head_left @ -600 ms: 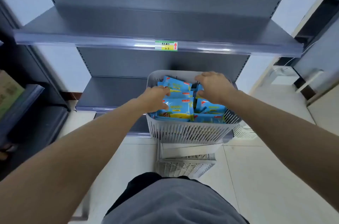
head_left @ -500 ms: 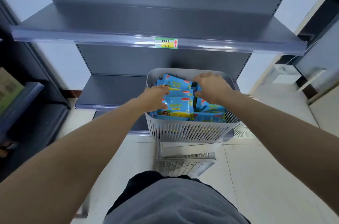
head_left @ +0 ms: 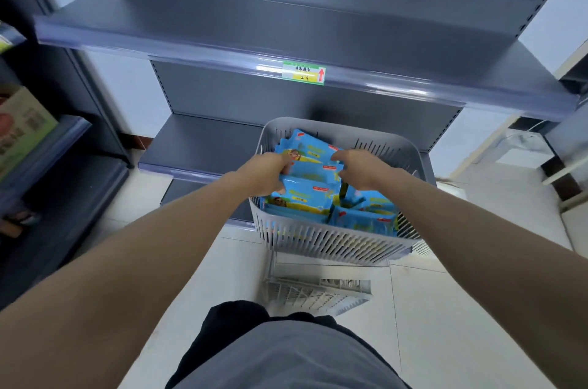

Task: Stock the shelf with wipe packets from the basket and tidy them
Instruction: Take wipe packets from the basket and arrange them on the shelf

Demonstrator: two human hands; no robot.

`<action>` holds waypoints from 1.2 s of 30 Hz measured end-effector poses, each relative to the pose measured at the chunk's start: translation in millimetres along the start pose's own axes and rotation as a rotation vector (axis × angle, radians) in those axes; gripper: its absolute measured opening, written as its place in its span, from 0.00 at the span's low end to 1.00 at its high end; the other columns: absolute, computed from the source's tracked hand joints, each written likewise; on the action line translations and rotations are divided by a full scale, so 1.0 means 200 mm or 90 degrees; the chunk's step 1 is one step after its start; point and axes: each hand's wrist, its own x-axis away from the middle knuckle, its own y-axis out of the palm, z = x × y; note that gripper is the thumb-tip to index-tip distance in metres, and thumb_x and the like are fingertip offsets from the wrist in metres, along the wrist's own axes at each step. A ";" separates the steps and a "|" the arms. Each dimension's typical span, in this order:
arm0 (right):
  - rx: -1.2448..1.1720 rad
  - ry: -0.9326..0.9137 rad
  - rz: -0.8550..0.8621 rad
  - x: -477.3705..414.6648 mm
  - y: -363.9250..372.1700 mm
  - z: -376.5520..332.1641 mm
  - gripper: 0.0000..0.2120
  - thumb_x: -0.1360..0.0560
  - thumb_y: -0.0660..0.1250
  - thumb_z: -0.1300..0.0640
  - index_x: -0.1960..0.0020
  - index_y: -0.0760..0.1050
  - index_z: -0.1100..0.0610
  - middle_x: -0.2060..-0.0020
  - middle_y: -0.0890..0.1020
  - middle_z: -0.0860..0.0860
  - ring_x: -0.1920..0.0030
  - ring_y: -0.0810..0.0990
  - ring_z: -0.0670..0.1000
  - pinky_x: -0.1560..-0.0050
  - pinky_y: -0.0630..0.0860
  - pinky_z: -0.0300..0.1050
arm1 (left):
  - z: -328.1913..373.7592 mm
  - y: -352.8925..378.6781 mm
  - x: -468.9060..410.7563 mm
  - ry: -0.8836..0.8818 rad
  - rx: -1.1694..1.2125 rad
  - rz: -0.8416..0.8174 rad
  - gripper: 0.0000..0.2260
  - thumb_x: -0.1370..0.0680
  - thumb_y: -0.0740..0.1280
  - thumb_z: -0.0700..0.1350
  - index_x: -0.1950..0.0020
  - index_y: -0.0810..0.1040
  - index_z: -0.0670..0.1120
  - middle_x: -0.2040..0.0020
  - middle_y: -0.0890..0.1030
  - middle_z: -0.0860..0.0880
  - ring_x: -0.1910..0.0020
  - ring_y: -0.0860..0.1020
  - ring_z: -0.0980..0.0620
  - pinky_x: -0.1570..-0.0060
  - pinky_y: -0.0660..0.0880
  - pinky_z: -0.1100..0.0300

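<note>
A grey slotted basket (head_left: 321,242) stands in front of me, filled with several blue wipe packets (head_left: 362,220). My left hand (head_left: 265,173) grips the left end of a stack of packets (head_left: 313,166) in the middle of the basket. My right hand (head_left: 361,167) grips the stack's right end, its fingers curled over the packets. The stack sits a little above the other packets. The grey shelf (head_left: 222,25) above the basket carries a green and yellow price tag (head_left: 304,73) on its front rail.
A lower grey shelf (head_left: 203,143) runs behind the basket. A second slotted crate (head_left: 318,293) lies on the tiled floor under the basket. Another dark rack with a cardboard box (head_left: 22,124) stands at the left.
Both hands have moved toward each other and closed round a stack of packets, which has come up slightly. The view has tilted a little.
</note>
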 end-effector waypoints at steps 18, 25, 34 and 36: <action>-0.208 0.022 0.004 -0.14 -0.04 0.02 0.15 0.26 0.69 0.61 0.41 0.74 0.65 0.47 0.78 0.58 0.44 0.76 0.57 0.48 0.72 0.47 | -0.08 -0.24 0.02 -0.064 0.115 0.075 0.07 0.29 0.71 0.39 0.52 0.79 0.44 0.57 0.78 0.48 0.58 0.76 0.47 0.59 0.73 0.56; -0.260 0.028 0.265 -0.17 -0.44 -0.03 0.06 0.25 0.65 0.59 0.50 0.74 0.61 0.60 0.75 0.55 0.57 0.75 0.57 0.56 0.71 0.48 | -0.12 -0.51 -0.04 -0.063 0.176 0.183 0.06 0.28 0.70 0.39 0.52 0.78 0.42 0.60 0.77 0.46 0.62 0.73 0.47 0.62 0.68 0.59; -0.347 0.078 0.472 -0.51 -0.92 -0.47 0.05 0.23 0.62 0.61 0.47 0.72 0.58 0.60 0.75 0.53 0.61 0.72 0.56 0.58 0.71 0.47 | -0.56 -1.12 -0.13 -0.055 0.240 0.317 0.07 0.28 0.71 0.39 0.52 0.78 0.44 0.62 0.77 0.47 0.68 0.71 0.50 0.68 0.68 0.60; -0.355 0.078 0.493 -0.64 -1.01 -0.63 0.05 0.23 0.62 0.61 0.48 0.72 0.58 0.60 0.74 0.53 0.60 0.72 0.56 0.58 0.71 0.47 | -0.75 -1.26 -0.12 -0.051 0.246 0.329 0.07 0.28 0.71 0.38 0.52 0.78 0.43 0.62 0.77 0.46 0.72 0.70 0.53 0.70 0.68 0.62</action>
